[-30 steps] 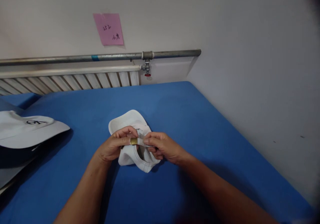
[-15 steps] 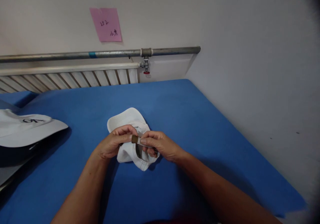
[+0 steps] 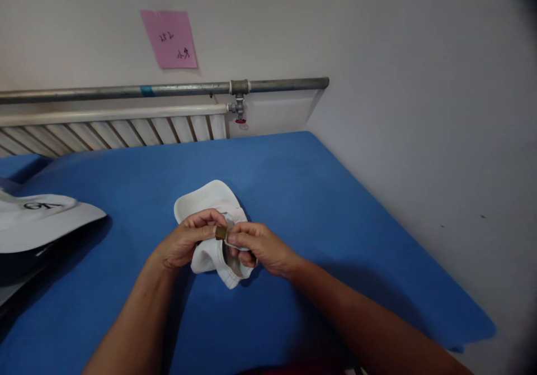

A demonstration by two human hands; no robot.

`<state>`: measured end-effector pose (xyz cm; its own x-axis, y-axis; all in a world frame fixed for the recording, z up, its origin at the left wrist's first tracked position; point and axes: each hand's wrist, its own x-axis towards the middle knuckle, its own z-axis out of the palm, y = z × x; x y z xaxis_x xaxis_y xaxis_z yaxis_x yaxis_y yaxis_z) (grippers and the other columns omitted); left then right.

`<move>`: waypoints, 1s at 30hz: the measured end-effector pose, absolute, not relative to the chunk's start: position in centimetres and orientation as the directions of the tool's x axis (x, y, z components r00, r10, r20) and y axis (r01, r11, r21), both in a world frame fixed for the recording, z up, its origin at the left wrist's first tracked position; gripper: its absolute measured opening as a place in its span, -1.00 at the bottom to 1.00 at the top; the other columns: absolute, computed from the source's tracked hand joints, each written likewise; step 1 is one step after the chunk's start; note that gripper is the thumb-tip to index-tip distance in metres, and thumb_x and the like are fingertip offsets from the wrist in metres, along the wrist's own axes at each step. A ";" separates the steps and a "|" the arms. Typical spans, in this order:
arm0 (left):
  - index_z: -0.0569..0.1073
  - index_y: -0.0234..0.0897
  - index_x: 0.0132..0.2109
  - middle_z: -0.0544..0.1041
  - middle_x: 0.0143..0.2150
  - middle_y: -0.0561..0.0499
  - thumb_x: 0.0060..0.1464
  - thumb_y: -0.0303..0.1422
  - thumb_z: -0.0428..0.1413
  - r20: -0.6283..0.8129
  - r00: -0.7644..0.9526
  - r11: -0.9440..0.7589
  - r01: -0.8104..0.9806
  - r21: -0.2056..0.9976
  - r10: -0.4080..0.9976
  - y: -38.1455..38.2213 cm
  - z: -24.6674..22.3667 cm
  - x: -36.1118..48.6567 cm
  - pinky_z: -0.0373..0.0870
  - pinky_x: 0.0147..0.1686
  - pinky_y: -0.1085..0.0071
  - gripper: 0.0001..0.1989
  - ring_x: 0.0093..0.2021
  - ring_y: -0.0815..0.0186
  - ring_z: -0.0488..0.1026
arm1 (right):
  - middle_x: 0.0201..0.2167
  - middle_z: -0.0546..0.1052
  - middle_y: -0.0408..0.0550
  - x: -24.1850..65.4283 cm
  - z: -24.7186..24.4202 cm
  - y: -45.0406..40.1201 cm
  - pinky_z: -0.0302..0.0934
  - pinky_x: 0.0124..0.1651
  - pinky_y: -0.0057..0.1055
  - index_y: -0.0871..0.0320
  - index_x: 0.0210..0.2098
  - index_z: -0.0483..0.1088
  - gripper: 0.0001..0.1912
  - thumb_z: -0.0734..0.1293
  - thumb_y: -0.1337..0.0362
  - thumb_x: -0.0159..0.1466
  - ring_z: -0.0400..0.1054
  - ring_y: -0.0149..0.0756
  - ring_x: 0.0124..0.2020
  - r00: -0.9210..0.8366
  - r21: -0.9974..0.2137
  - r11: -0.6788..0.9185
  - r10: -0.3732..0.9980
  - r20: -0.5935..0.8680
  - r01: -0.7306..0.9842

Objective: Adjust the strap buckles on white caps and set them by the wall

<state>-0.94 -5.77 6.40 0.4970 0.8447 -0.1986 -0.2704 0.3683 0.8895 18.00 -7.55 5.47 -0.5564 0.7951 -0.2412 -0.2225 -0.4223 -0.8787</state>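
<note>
A white baseball cap (image 3: 205,196) lies on the blue tabletop (image 3: 285,174), its brim pointing away from me and its back opening towards me. My left hand (image 3: 188,240) pinches the brass-coloured buckle (image 3: 221,232) of the cap's back strap between thumb and forefinger. Close beside it, my right hand (image 3: 260,247) is closed on the white strap (image 3: 237,246), thumb on top and fingers curled below. Most of the strap's free end is hidden by the right fingers.
More caps (image 3: 50,218), the top one white with dark lettering, sit at the left edge. Behind the table run a radiator (image 3: 155,132) and a metal pipe with a red-handled valve (image 3: 240,120). A pink note (image 3: 170,39) hangs on the wall. Another wall (image 3: 419,140) borders the right side.
My right hand has moved closer to the buckle, and less strap shows between the hands. The whole view has shifted slightly, so everything appears a little further left.
</note>
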 end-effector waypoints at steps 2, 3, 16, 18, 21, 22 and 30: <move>0.54 -0.33 -0.35 0.52 -0.48 0.05 -0.12 -0.37 0.35 -0.187 0.475 0.346 -0.272 0.898 0.860 -5.8 6.5 -1.0 0.33 -0.48 0.54 -0.82 -0.51 0.42 0.42 | -0.61 0.39 -0.26 18.1 5.5 -7.5 -0.19 -0.68 -0.56 0.19 -0.49 0.33 -0.78 0.40 0.18 0.09 0.02 -0.63 -0.75 -0.556 -0.865 -0.435 0.796 -0.240 -0.249; 0.54 -0.34 -0.36 0.52 -0.49 0.05 -0.13 -0.37 0.35 -0.181 0.463 0.331 -0.266 0.905 0.867 -5.8 6.6 -1.0 0.32 -0.49 0.55 -0.82 -0.52 0.43 0.41 | -0.62 0.37 -0.27 18.2 5.6 -7.5 -0.20 -0.68 -0.55 0.19 -0.50 0.32 -0.77 0.40 0.18 0.09 0.01 -0.63 -0.75 -0.559 -0.860 -0.440 0.794 -0.239 -0.258; 0.54 -0.31 -0.27 0.54 -0.38 -0.01 -0.21 -0.36 0.35 -0.092 0.565 0.216 -0.157 0.964 0.820 -5.7 6.9 -1.7 0.35 -0.40 0.51 -0.72 -0.39 0.34 0.44 | -0.67 0.30 -0.31 17.9 5.5 -7.7 -0.24 -0.67 -0.56 0.17 -0.48 0.30 -0.74 0.43 0.17 0.07 -0.04 -0.64 -0.74 -0.628 -0.784 -0.550 0.727 -0.278 -0.289; 0.54 -0.31 -0.23 0.53 -0.34 0.00 -0.26 -0.39 0.38 -0.066 0.581 0.160 -0.112 0.981 0.811 -5.7 7.0 -2.0 0.35 -0.38 0.52 -0.65 -0.36 0.35 0.42 | -0.67 0.30 -0.31 17.8 5.5 -7.7 -0.24 -0.67 -0.55 0.17 -0.48 0.30 -0.74 0.44 0.18 0.07 -0.04 -0.63 -0.74 -0.636 -0.777 -0.555 0.722 -0.273 -0.297; 0.52 -0.29 -0.27 0.50 -0.37 0.02 -0.14 -0.40 0.34 -0.069 0.520 0.112 -0.050 0.993 0.852 -5.8 7.1 -2.1 0.34 -0.35 0.53 -0.76 -0.36 0.39 0.40 | -0.66 0.32 -0.30 17.9 5.5 -7.7 -0.23 -0.67 -0.55 0.17 -0.49 0.30 -0.74 0.44 0.17 0.07 -0.03 -0.63 -0.73 -0.633 -0.789 -0.539 0.729 -0.260 -0.296; 0.52 -0.30 -0.28 0.49 -0.37 0.03 -0.09 -0.39 0.32 -0.066 0.502 0.098 -0.038 0.994 0.863 -5.9 7.1 -2.0 0.34 -0.34 0.53 -0.80 -0.36 0.40 0.39 | -0.66 0.31 -0.30 17.9 5.5 -7.7 -0.23 -0.67 -0.55 0.17 -0.49 0.30 -0.74 0.44 0.17 0.07 -0.03 -0.62 -0.73 -0.629 -0.794 -0.529 0.735 -0.252 -0.300; 0.46 -0.20 -0.14 0.44 -0.30 0.06 -0.17 -0.45 0.36 0.009 0.549 -0.024 0.021 0.999 0.836 -6.2 7.5 -1.7 0.31 -0.39 0.57 -0.60 -0.36 0.42 0.36 | -0.66 0.30 -0.30 18.1 5.3 -7.7 -0.19 -0.66 -0.54 0.17 -0.47 0.32 -0.71 0.43 0.11 0.08 -0.02 -0.62 -0.74 -0.600 -0.820 -0.470 0.773 -0.205 -0.327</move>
